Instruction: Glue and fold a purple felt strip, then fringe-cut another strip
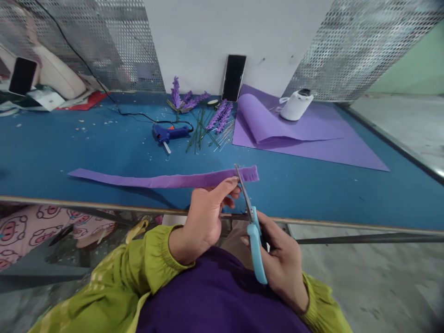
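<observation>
A long purple paper strip stretches leftward above the blue table, its right end fringed with short cuts. My left hand pinches the strip near that fringed end, thumb on top. In my right hand is a pair of scissors with light blue handles, fingers wrapped around the loops. The scissor blades point away from me and meet the strip just right of my left thumb. Whether the blades are fully closed is hard to make out.
On the blue table lie a blue glue gun with a black cord, purple flower sprigs, green stems and purple sheets. A white pouch sits on them. A phone leans on the board. Another person sits at left.
</observation>
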`<control>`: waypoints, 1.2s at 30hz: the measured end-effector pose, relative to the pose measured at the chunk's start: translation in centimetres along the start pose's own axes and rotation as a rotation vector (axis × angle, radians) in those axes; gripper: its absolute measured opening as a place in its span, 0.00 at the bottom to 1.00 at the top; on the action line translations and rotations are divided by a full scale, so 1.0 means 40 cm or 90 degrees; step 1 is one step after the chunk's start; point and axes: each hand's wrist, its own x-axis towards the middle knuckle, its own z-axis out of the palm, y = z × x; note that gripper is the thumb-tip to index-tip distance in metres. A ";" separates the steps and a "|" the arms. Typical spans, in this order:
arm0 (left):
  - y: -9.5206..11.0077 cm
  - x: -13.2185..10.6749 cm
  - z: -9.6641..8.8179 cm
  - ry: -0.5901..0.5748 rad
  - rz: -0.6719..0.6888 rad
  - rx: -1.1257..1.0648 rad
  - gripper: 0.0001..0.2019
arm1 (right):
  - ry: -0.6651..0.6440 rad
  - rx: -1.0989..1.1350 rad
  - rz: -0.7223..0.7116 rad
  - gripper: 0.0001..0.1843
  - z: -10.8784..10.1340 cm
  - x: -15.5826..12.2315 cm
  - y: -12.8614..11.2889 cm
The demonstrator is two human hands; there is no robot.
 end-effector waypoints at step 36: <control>0.010 0.013 -0.018 -0.074 -0.051 -0.062 0.08 | -0.171 0.436 0.212 0.20 -0.008 0.020 -0.031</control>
